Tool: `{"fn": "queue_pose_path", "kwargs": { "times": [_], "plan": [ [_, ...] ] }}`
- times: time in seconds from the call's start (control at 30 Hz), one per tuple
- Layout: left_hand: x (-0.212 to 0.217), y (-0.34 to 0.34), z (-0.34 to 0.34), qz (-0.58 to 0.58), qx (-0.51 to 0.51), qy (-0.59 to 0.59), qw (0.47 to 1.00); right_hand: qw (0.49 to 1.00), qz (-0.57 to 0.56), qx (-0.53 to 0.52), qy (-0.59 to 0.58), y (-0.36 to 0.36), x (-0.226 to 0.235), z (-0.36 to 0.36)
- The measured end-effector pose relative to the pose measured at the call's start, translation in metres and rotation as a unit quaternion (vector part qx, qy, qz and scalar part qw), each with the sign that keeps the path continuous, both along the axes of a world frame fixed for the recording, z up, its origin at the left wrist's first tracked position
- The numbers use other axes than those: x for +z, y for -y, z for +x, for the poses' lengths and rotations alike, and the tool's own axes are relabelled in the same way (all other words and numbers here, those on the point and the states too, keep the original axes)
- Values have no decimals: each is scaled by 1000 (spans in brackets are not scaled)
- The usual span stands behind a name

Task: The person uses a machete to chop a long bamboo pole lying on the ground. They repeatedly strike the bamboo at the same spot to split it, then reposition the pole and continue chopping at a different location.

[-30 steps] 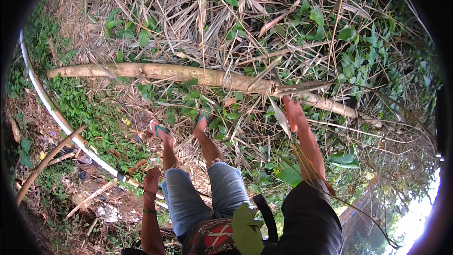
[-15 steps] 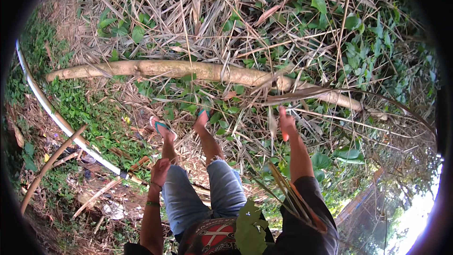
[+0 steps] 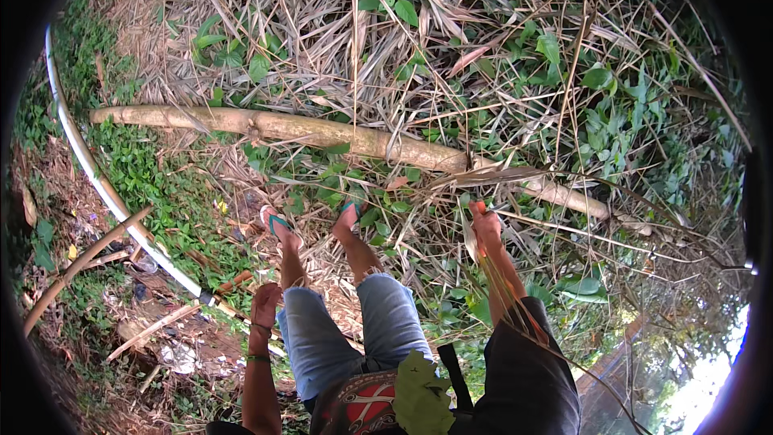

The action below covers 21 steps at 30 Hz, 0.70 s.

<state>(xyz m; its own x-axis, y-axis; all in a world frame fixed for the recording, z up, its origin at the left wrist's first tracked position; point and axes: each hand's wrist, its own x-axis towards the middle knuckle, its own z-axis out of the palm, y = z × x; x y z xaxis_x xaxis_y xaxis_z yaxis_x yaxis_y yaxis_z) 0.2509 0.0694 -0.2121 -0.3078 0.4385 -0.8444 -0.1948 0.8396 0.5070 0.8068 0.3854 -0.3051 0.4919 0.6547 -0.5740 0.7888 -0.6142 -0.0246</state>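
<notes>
My right hand is wrapped round an orange-handled tool, just on the near side of the bamboo pole. The rest of the tool is hard to make out behind blur. Thin dry stalks and long narrow leaves cross in front of my right forearm. The thick bamboo pole lies across the ground in front of my feet, its right part covered by a dry leaf. Low beside my left knee hangs my left hand, its fingers loosely bent and nothing visible in them.
At the left, a long pole with a white stretch slants over the undergrowth, crossed by a brown stick. Dry leaves and stalks cover the far ground, with green vines at the right. A green leaf hangs before my shirt.
My right hand has moved slightly nearer to me, and the tool in it has turned. The left hand has dropped a little lower. The stalks now lie along my right forearm.
</notes>
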Motion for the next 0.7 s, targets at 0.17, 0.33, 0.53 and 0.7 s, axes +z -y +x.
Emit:
{"fn": "queue_pose_path", "kwargs": {
  "times": [0.17, 0.33, 0.53, 0.7],
  "plan": [
    [-30, 38, 14, 30, -71, -57, 995, 986, -135, -15, -100, -73, 87, -46],
    [11, 8, 35, -45, -7, 9, 999, 966, 73, -28, -245, -84, 212, -85],
    [-23, 20, 34, -3, -46, -6, 999, 719, 490, -72, -488, -214, 260, -139],
    [-30, 6, 27, 31, -78, -20, 996, 916, 329, -55, -224, -109, 18, -39]
  ]
}}
